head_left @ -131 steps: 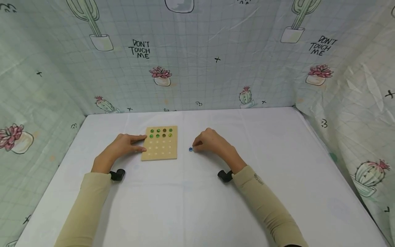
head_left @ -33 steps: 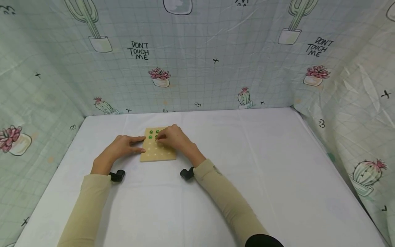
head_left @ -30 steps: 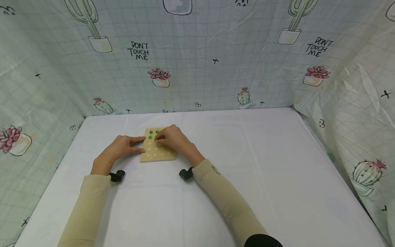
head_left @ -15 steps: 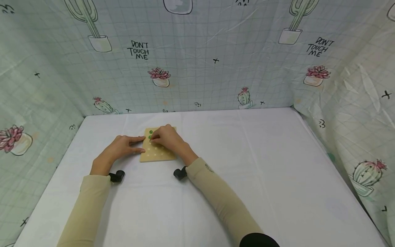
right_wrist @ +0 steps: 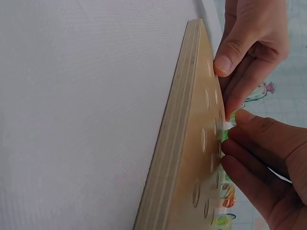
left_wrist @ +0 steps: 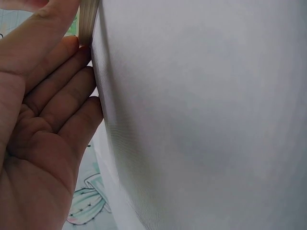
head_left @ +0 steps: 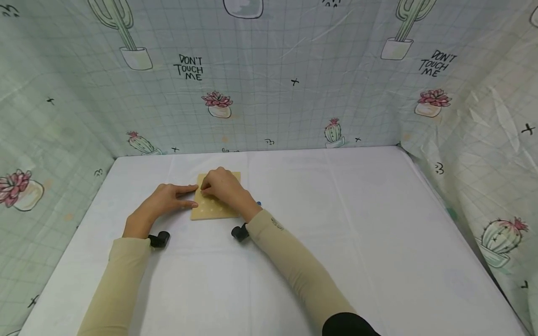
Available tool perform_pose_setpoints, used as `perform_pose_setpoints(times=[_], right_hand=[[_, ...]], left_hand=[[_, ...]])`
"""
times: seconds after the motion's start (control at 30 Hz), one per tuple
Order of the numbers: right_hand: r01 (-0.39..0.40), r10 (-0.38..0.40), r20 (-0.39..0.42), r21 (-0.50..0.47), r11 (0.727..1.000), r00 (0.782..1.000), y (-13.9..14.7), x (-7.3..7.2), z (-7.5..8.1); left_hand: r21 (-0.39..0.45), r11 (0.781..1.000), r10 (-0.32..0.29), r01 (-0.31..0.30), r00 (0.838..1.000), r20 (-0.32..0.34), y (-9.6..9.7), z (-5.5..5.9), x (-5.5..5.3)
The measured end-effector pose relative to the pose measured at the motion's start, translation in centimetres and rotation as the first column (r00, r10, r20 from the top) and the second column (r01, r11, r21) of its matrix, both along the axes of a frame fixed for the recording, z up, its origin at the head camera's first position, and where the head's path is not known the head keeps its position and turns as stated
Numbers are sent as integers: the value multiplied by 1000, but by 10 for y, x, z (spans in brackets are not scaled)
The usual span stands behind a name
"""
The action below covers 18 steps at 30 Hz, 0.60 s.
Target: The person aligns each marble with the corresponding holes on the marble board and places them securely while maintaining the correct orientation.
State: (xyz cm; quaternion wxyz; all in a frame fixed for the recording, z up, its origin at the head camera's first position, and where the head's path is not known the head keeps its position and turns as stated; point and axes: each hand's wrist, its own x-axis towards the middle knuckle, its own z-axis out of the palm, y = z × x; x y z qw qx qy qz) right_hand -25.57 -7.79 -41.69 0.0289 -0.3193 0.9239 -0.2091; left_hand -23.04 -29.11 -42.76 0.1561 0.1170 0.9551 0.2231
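A square wooden board [head_left: 216,212] with rows of round holes lies on the white table. My left hand [head_left: 166,200] holds its thumb and forefinger apart, both against the board's left edge; in the left wrist view its other fingers [left_wrist: 67,96] lie fairly straight beside it. Over the board's left columns, my right hand [head_left: 224,186] is bent down with its fingertips together. The right wrist view shows a yellow-green glass marble [right_wrist: 233,117] at the tips of that hand's thumb and fingers. Several more marbles [right_wrist: 228,194] stand in the board's far rows, covered by the right hand in the head view.
A small blue marble [head_left: 258,203] lies on the table right of the board, partly behind the right wrist. The white tablecloth [head_left: 378,233] reaches to cactus-print curtains [head_left: 269,93] at the back and both sides.
My right hand has gone from beside the blue marble onto the board, then slid left across it, covering the green marbles. The left hand has stayed at the board's edge.
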Motion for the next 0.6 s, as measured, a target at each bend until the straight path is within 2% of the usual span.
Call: perform_pose_setpoints(times=[0.3,0.6], right_hand=[[-6,6,2,24,1000,1000,2,-3,-1],[-102,102,51,-2,995,994,28,-4,3]], left_hand=[[-12,1000,-3,3,1000,-5,0,-1,-1],[-24,1000,14,-14,1000,4,3,0,1]])
